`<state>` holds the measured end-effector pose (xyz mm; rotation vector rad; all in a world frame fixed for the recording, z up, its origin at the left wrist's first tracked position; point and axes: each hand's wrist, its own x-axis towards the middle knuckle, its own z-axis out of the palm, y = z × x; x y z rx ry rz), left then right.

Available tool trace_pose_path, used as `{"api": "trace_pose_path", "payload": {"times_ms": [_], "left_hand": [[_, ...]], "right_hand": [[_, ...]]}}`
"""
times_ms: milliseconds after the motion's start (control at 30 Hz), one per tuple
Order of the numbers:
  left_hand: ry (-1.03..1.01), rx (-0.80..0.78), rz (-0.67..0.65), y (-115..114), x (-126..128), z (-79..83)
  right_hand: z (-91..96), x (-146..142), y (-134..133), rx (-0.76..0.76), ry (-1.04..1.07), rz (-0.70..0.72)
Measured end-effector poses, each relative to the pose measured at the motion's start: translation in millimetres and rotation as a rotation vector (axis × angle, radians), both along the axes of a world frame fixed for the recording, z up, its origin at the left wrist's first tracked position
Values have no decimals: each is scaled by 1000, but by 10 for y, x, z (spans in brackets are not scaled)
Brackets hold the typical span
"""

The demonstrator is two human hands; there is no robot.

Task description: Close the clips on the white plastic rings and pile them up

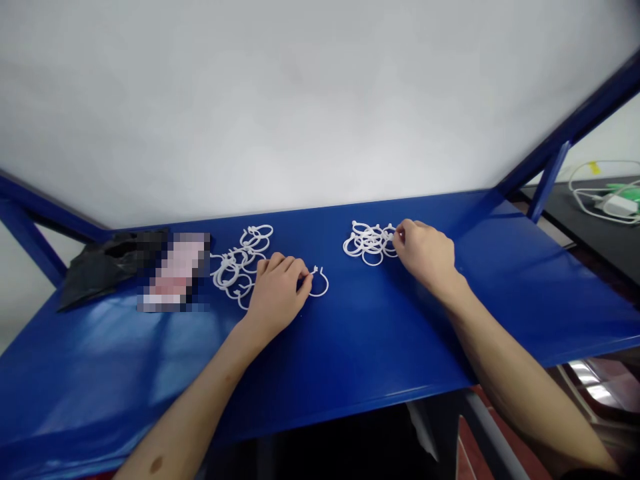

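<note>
A white open ring, thin with a small knob by its gap, is pinched between the thumb and index finger of my left hand. That hand is just right of a loose pile of similar white rings and covers part of it. At the right edge of a second, tighter pile of white rings is my right hand. Its fingers are closed, with the tips against the pile's outermost rings. What lies between those fingertips is hidden.
The blue table meets a pale wall. A black plastic bag and a blurred-out pinkish flat object lie on the left. Blue braces stand at both ends. On a dark surface at right are a white cable and charger.
</note>
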<state>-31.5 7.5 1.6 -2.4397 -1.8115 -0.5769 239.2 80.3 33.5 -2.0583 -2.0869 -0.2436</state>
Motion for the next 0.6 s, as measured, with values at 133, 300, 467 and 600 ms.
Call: {"api": "trace_pose_path", "payload": {"times_ms": [133, 300, 467, 600], "left_hand": [[-42, 66, 17, -12, 21, 32], [-125, 176, 7, -48, 64, 38], [-334, 119, -63, -66, 132, 32], [-619, -160, -99, -52, 139, 64]], "right_hand": [[8, -125, -106, 94, 220, 248], [-149, -419, -392, -156, 600, 759], [-312, -577, -523, -251, 846, 828], [-310, -563, -495, -210, 846, 839]]}}
